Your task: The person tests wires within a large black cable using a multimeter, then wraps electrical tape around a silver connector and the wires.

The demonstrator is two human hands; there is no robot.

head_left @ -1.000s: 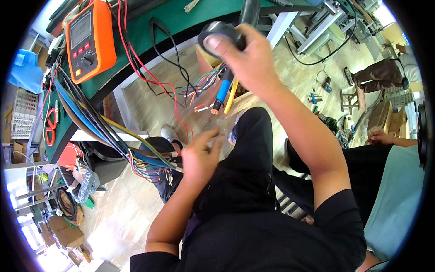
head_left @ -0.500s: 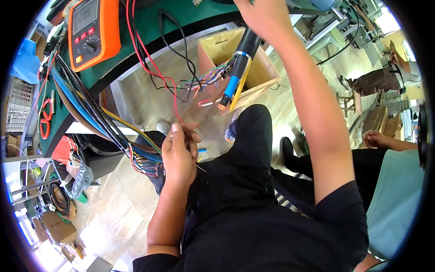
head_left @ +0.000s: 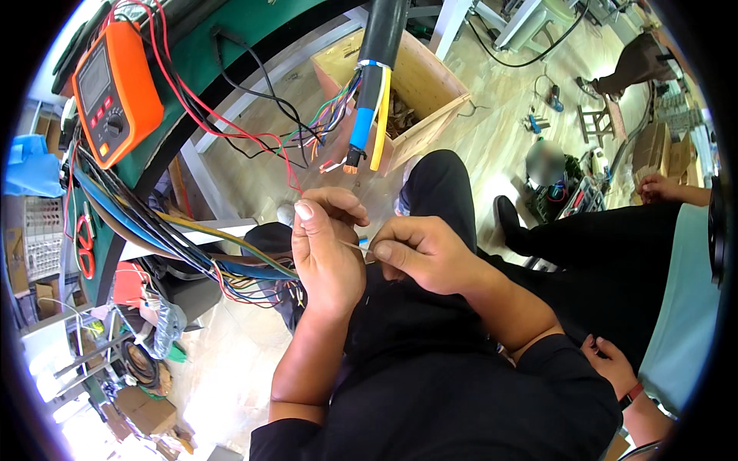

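My left hand (head_left: 329, 253) is closed, its fingers curled round a thin pale wire (head_left: 355, 247). The red test lead (head_left: 257, 137) drops to the fingertips of that hand; where it ends is hidden. My right hand (head_left: 430, 255) pinches the same thin wire just to the right, the two hands almost touching above my lap. Left of my left hand, a bundle of coloured cable cores (head_left: 184, 244) fans out into thin stripped ends. An orange meter (head_left: 123, 96) stands on the green bench, with red and black leads running from it.
Ahead hangs a thick black cable (head_left: 382, 38) with blue, yellow and thin coloured cores, over a wooden box (head_left: 442, 92). Red-handled scissors (head_left: 84, 246) lie on the green bench (head_left: 201, 46). A seated person (head_left: 584, 207) is close on my right. Tools and a stool stand beyond.
My right hand has come down from the thick black cable to the thin wire at my left hand. My view has shifted, and the neighbour's second hand now shows at lower right.
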